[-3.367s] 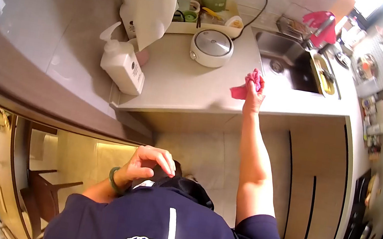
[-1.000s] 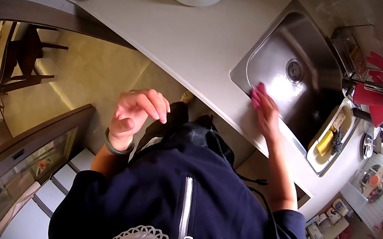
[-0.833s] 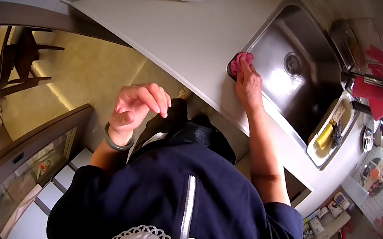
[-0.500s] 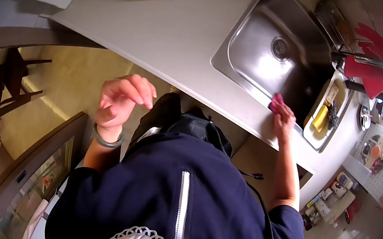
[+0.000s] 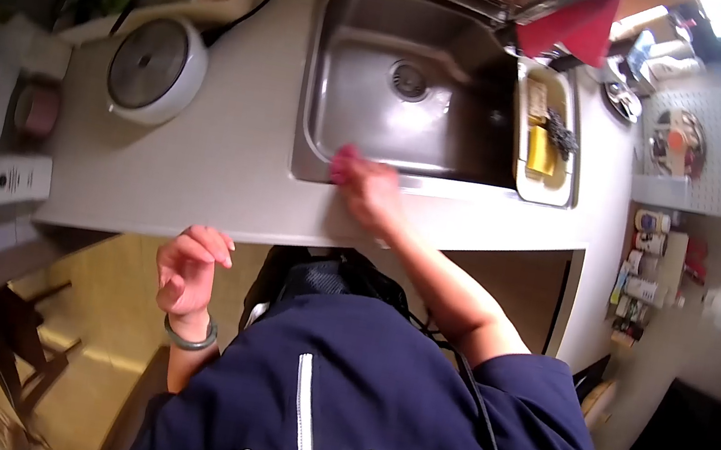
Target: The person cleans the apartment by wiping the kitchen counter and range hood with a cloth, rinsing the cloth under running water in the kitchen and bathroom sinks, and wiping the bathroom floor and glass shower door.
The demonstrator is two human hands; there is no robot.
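My right hand (image 5: 371,196) presses a crumpled magenta cloth (image 5: 344,165) onto the front left corner of the steel sink's rim (image 5: 311,167). Its fingers are closed on the cloth. Off the counter's front edge, my left hand (image 5: 189,271) is raised in the air with loosely bent fingers, holding nothing. A dark green bangle (image 5: 191,336) circles that wrist. The sink's basin (image 5: 369,117) holds no dishes, and its drain (image 5: 408,81) shows.
At the sink's right edge, a cream caddy (image 5: 559,187) holds a yellow sponge (image 5: 541,150) and a dark scrubber (image 5: 561,135). Red gloves (image 5: 579,28) hang by the faucet. Left on the counter (image 5: 226,174) are a white lidded pot (image 5: 174,94) and a white bottle (image 5: 23,180).
My right hand has slid the cloth leftward along the sink's front rim, from near the caddy to the left corner. My left hand stays raised. The view has turned.
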